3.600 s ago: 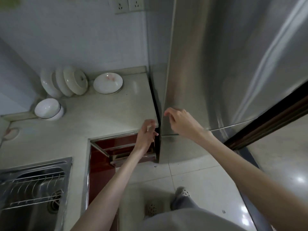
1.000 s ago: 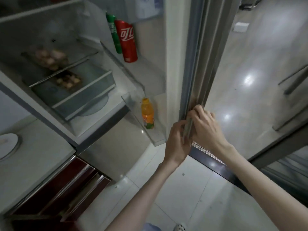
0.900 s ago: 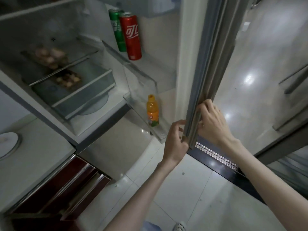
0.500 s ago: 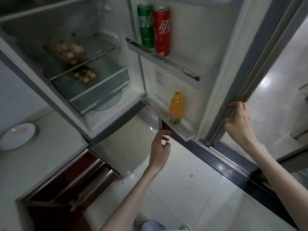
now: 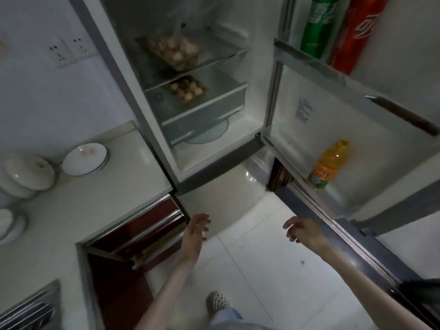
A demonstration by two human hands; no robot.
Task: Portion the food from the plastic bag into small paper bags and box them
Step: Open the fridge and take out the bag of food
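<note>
Both hands off the door now; eggs on shelf.

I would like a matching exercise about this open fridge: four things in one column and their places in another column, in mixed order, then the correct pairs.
Things:
1. orange bottle
2. red can
3. white plate
4. left hand

Places:
A. on the counter beside the fridge
B. upper door shelf, next to the green can
C. lowest door shelf
D. in the air above the floor, holding nothing

Pairs: 1-C, 2-B, 3-A, 4-D
</note>
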